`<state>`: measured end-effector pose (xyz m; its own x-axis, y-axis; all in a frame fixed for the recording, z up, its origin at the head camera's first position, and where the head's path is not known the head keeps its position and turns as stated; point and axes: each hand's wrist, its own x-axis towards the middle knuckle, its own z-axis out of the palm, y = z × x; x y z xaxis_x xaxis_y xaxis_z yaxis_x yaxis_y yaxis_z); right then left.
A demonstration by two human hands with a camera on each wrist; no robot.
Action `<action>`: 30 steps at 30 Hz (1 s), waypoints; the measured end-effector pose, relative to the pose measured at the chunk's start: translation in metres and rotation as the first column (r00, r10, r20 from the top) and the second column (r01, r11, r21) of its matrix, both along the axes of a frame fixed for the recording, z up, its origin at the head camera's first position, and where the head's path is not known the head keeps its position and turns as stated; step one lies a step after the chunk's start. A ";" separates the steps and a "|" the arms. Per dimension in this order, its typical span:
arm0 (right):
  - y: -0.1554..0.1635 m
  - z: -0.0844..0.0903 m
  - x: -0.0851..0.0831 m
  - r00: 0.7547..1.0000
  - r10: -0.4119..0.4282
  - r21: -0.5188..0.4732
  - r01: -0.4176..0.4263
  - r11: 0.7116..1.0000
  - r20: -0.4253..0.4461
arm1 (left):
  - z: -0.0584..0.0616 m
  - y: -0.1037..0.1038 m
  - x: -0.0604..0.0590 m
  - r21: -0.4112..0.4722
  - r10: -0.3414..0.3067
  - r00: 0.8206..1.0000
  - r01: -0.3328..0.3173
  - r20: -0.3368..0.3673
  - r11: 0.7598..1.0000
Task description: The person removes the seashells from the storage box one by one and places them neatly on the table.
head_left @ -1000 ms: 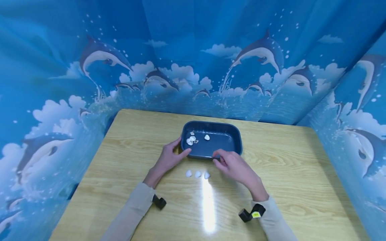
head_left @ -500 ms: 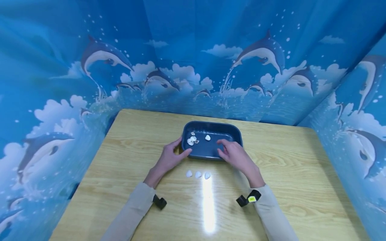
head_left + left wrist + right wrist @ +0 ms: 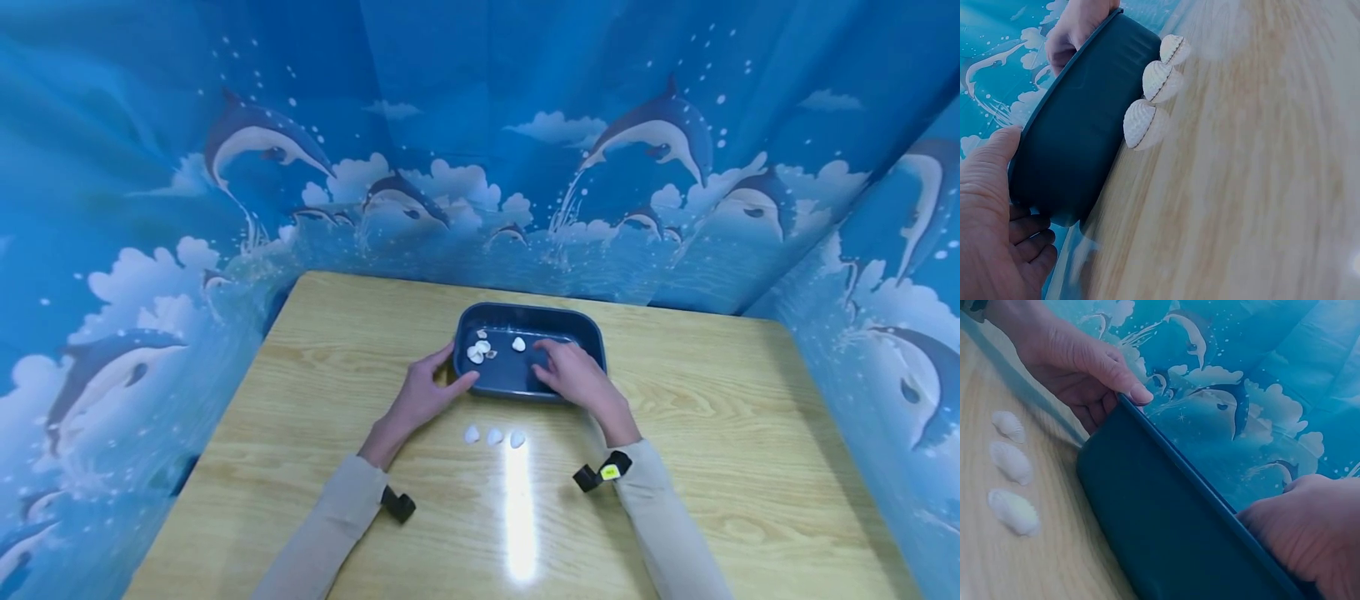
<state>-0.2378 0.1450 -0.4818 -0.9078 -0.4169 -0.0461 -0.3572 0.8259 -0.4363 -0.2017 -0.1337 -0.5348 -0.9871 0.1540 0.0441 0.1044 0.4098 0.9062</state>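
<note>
A dark blue rectangular tray (image 3: 510,367) stands on the table. My left hand (image 3: 417,393) holds its left end, thumb on the rim and fingers around the corner. My right hand (image 3: 577,375) reaches over the front rim into the tray. Its thumb and forefinger are apart, just right of a lone white seashell (image 3: 518,343). In the right wrist view the tray wall (image 3: 1154,506) hides those fingertips. Several seashells (image 3: 477,351) lie grouped at the tray's left side. A row of three white ribbed seashells (image 3: 495,436) lies on the table before the tray.
The wooden table (image 3: 337,333) extends on both sides of the tray. A blue curtain (image 3: 480,167) printed with dolphins hangs behind and beside it. A bright light reflection runs down the tabletop in front of the seashell row.
My right hand has moved from the tray's front rim to inside it, going forward, then left toward the lone seashell. The left hand has kept its hold on the tray.
</note>
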 end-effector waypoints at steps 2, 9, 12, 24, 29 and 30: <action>-0.002 -0.001 -0.004 1.000 0.000 0.015 -0.001 1.000 0.009 | 0.000 0.000 0.000 -0.001 0.001 1.000 -0.001 0.001 1.000; -0.007 -0.007 -0.015 0.999 -0.008 0.059 0.005 0.998 0.048 | 0.000 -0.001 -0.001 -0.001 -0.008 1.000 0.008 -0.003 1.000; -0.008 -0.010 -0.018 0.998 -0.009 0.058 0.005 0.998 0.066 | 0.000 -0.001 0.000 -0.009 -0.007 1.000 0.007 0.004 1.000; -0.013 -0.016 -0.032 0.998 -0.002 0.022 0.001 1.000 0.068 | 0.000 -0.001 0.000 -0.007 -0.003 1.000 0.003 0.009 1.000; -0.015 -0.017 -0.034 0.997 0.000 0.009 -0.001 1.000 0.071 | -0.001 -0.002 0.000 -0.007 -0.004 1.000 0.004 -0.001 1.000; -0.015 -0.017 -0.034 0.997 0.004 0.009 -0.004 1.000 0.074 | -0.001 -0.002 0.000 -0.009 -0.003 1.000 0.003 0.000 1.000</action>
